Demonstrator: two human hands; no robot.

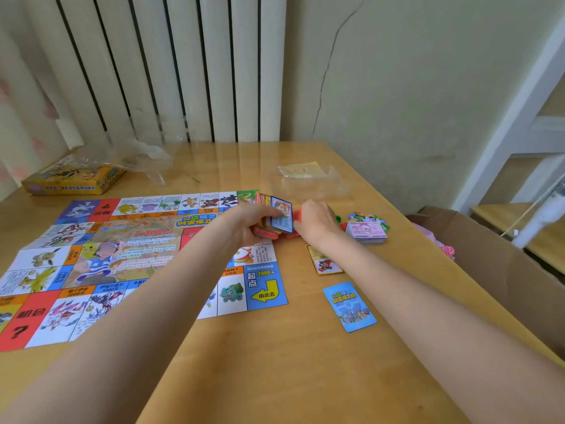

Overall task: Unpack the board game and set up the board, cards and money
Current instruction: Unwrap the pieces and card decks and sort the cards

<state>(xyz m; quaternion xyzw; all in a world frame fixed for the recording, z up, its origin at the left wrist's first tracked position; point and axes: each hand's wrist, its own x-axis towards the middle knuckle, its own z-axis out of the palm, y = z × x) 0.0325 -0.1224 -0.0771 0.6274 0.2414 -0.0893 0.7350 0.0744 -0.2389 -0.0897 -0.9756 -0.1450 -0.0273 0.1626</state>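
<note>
We held the cards (276, 223) upright at the board's (122, 258) far right corner, left hand (249, 221) gripping the deck, right hand (315, 223) curled alongside, nearer the money (367, 232) stacked rightward on the desk (290, 362).

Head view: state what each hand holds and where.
Left hand grips a fanned stack of cards from below, thumb on the blue-bordered front card. Right hand touches the stack's right edge; its fingers are hidden.
</note>
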